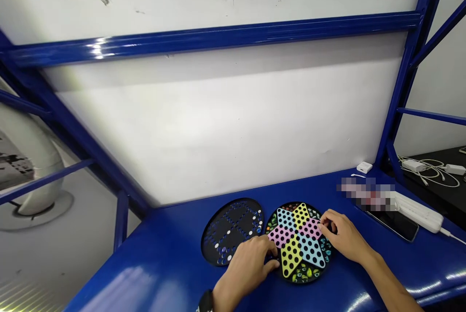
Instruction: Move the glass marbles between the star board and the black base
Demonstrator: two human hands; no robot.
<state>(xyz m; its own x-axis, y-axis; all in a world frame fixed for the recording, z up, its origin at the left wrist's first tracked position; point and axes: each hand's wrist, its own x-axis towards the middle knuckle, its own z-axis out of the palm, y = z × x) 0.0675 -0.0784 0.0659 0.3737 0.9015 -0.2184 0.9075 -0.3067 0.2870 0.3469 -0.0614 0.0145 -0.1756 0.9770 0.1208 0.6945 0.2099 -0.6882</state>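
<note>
Both hands are at the star board (296,240), a six-pointed insert with pink, yellow and pale blue arms punched with black holes. It sits in a round black tray (304,279), with coloured glass marbles (303,273) showing in the gaps between the arms. Left hand (246,267) is at the near left of the star board, fingers curled against the pink and yellow arms, wristwatch (206,302) on that wrist. Right hand (342,237) is at its right, fingertips (323,222) at the pink arm's tip. Fingers are bunched on both hands, but cannot tell if either is clamped on the star. Left of the star board, just beside it, lies a black perforated disc (231,232) holding white and blue marbles. To its right are a smartphone (395,224), white power strip (418,212), white charger (364,167) and a pixelated patch (366,194), all on the blue steel table (153,273).
</note>
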